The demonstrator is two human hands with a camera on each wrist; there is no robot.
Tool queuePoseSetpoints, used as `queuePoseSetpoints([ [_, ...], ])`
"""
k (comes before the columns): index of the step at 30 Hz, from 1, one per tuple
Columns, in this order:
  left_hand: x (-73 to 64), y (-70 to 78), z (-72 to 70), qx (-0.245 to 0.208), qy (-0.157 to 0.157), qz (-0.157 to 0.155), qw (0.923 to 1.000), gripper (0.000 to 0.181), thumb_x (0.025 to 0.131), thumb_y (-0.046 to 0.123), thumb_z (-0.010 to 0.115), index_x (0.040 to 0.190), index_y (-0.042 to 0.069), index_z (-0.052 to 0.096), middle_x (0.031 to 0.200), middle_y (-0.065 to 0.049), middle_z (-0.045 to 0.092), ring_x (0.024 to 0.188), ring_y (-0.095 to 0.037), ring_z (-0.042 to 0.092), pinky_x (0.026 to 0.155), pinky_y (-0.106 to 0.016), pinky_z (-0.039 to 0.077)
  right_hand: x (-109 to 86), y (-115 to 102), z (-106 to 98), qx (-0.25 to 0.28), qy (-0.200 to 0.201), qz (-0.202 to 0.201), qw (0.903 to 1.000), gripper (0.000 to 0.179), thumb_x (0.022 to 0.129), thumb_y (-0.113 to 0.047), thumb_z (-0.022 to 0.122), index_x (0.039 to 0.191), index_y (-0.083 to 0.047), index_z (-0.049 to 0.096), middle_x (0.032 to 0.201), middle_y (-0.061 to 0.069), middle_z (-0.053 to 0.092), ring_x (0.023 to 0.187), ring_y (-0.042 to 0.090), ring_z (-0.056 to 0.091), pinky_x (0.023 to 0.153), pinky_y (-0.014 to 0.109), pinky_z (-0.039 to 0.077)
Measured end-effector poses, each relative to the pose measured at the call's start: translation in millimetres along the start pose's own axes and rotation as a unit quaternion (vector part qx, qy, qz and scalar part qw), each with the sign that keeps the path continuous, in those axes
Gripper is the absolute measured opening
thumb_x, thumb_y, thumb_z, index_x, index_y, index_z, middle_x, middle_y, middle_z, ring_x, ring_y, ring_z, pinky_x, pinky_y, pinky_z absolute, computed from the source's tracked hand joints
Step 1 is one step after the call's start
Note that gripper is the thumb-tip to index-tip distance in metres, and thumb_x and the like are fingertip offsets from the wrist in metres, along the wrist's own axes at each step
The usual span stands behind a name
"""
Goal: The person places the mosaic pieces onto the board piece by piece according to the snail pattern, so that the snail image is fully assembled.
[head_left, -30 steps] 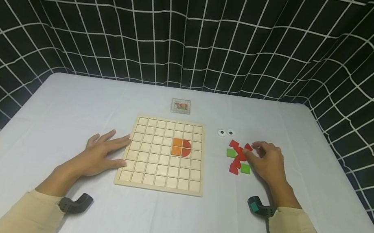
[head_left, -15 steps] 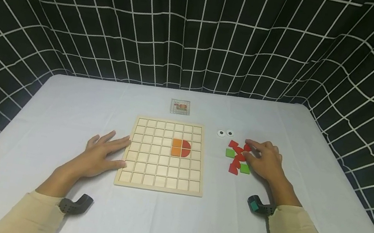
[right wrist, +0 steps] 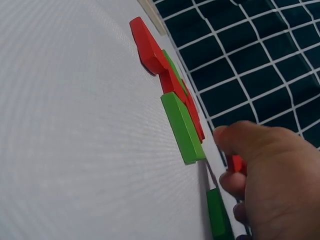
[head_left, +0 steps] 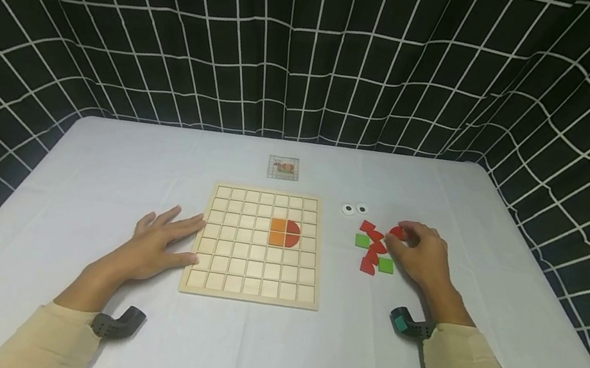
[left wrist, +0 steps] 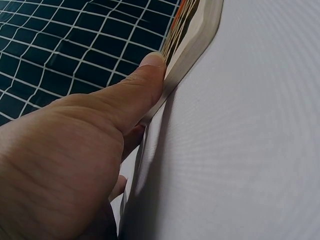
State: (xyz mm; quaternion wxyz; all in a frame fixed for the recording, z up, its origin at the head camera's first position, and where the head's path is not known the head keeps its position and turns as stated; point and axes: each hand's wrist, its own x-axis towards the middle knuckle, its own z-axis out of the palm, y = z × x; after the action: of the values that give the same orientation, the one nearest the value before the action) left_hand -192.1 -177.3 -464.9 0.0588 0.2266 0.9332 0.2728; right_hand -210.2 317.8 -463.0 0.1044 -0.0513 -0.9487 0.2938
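My left hand (head_left: pixel 155 248) lies with fingers spread, its thumb and fingertips touching the left edge of a wooden grid board (head_left: pixel 218 293). In the left wrist view the thumb (left wrist: pixel 142 85) presses against the board's side (left wrist: pixel 195 50). Two orange squares (head_left: pixel 278 232) and two red quarter-round pieces (head_left: pixel 292 234) sit together in its cells. My right hand (head_left: pixel 424 254) pinches a red piece with a rounded edge (head_left: pixel 396 231) between thumb and fingers, at the far right of a loose pile. The fingers partly cover this piece in the right wrist view.
Beside the right hand lie several red pieces (head_left: pixel 371 255) and green squares (head_left: pixel 362 241) (head_left: pixel 386 265). Two white eye discs (head_left: pixel 355 210) lie behind them. A small picture card (head_left: pixel 283 168) is behind the board. A dark grid-patterned curtain (head_left: pixel 317 51) surrounds the white table (head_left: pixel 160 148).
My right fingers have closed in on the red piece and shifted it slightly right, apart from the pile. The left hand stays at the board's edge.
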Motion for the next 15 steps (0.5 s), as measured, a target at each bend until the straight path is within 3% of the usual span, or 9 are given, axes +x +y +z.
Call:
queuePoseSetpoints([
  [4, -0.6, -0.4, 0.2, -0.006, 0.005, 0.004, 1.0000, 0.071, 0.087, 0.045, 0.068, 0.145, 0.013, 0.045, 0.152, -0.005, 0.035, 0.143, -0.038, 0.008, 0.107, -0.061, -0.009, -1.1, -3.7, 0.6, 0.008, 0.028, -0.017, 0.9994, 0.044, 0.087, -0.029, 0.070, 0.122, -0.003, 0.063, 0.098, 0.013, 0.058, 0.094, 0.031, 0.053, 0.079, 0.047, 0.050],
  [9, -1.6, -2.0, 0.4, -0.009, 0.010, 0.011, 0.9998, 0.070, 0.087, 0.045, 0.068, 0.145, 0.012, 0.045, 0.152, -0.006, 0.036, 0.143, -0.039, 0.009, 0.107, -0.061, -0.008, -4.3, -15.4, -0.2, 0.032, 0.070, -0.067, 0.9947, 0.037, 0.085, -0.026, 0.072, 0.113, -0.003, 0.067, 0.090, 0.010, 0.059, 0.090, 0.029, 0.057, 0.075, 0.046, 0.052],
  [15, -0.9, -0.5, -0.3, -0.001, 0.003, 0.006, 1.0000, 0.070, 0.088, 0.046, 0.067, 0.146, 0.015, 0.045, 0.152, -0.003, 0.035, 0.144, -0.037, 0.007, 0.108, -0.060, -0.008, -6.2, -34.5, 1.5, 0.081, 0.129, -0.195, 0.9690, 0.029, 0.076, -0.014, 0.082, 0.098, 0.000, 0.071, 0.078, 0.009, 0.063, 0.080, 0.028, 0.058, 0.067, 0.044, 0.049],
])
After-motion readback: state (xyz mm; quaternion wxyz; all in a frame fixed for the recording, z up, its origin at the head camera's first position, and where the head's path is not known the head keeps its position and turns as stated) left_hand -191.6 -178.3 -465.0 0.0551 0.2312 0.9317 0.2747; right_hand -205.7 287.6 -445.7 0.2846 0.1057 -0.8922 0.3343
